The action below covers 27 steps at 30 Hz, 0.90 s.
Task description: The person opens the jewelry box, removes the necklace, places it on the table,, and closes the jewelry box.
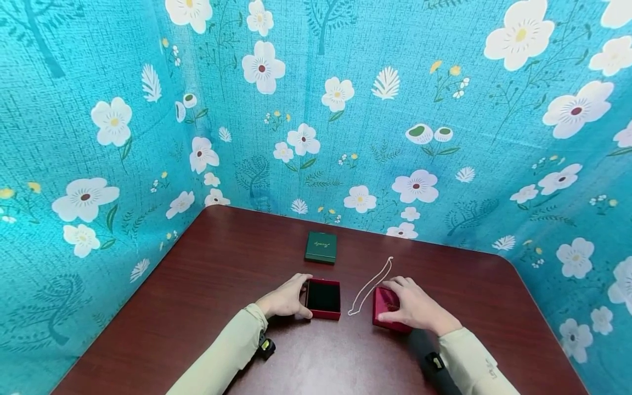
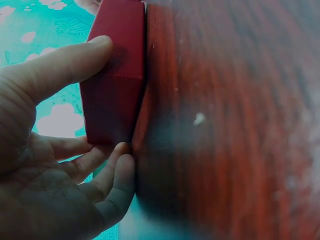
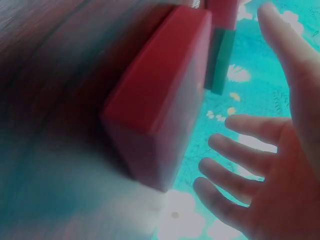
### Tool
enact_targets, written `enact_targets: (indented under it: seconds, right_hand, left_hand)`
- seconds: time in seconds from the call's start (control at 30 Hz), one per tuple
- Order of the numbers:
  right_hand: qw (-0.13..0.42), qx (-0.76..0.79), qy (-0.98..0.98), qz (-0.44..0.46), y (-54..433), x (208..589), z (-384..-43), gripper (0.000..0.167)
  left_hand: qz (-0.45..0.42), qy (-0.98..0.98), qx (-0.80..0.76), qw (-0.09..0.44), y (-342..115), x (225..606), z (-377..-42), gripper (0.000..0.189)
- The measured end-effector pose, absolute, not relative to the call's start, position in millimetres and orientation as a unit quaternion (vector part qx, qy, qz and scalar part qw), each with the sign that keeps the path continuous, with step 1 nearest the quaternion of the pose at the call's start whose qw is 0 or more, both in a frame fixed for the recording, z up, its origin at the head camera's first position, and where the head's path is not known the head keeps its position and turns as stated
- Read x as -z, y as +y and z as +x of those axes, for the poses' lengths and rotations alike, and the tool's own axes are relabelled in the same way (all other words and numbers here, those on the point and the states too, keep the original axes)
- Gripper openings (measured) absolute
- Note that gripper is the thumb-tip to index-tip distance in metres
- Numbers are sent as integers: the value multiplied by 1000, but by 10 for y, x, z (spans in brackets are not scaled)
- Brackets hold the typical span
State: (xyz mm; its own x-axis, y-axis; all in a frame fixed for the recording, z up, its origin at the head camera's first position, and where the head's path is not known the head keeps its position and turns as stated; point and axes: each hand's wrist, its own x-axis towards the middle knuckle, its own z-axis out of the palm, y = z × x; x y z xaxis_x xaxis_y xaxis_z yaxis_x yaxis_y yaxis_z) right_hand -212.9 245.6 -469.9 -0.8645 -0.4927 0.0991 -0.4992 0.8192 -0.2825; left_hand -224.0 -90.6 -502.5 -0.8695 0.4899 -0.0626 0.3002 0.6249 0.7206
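My left hand (image 1: 286, 299) holds a red box base (image 1: 326, 315) with a black inside, which sits face up on the table. In the left wrist view the thumb presses one side of the red box base (image 2: 117, 55) and fingertips touch its far corner. Over a red box lid (image 1: 382, 302) at the right hovers my right hand (image 1: 417, 308). The right wrist view shows that hand's fingers spread and apart from the red lid (image 3: 155, 85). A thin pale chain necklace (image 1: 351, 313) lies in a long loop between the two red pieces.
A small dark green box (image 1: 321, 244) with gold lettering stands farther back on the brown wooden table (image 1: 237, 247). Blue flowered cloth (image 1: 306, 181) hangs behind the table and along its sides.
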Motion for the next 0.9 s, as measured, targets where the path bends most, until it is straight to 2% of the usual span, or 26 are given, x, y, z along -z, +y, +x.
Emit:
enact_targets:
  seconds: [0.17, 0.37, 0.67, 0.9]
  right_hand:
    - [-6, -129, -954, 270, 2538, 4757, -2101, 96]
    - [-19, -119, -956, 267, 2558, 4809, -2112, 91]
    - [-34, -98, -966, 237, 2562, 4846, -2133, 104]
    - [-42, -115, -968, 220, 2560, 4871, -2115, 99]
  left_hand:
    - [220, 891, -375, 129, -905, 5038, -2230, 91]
    - [216, 892, -376, 129, -913, 5052, -2237, 92]
    - [214, 890, -381, 130, -916, 5044, -2232, 91]
    - [212, 891, -380, 131, -918, 5030, -2219, 91]
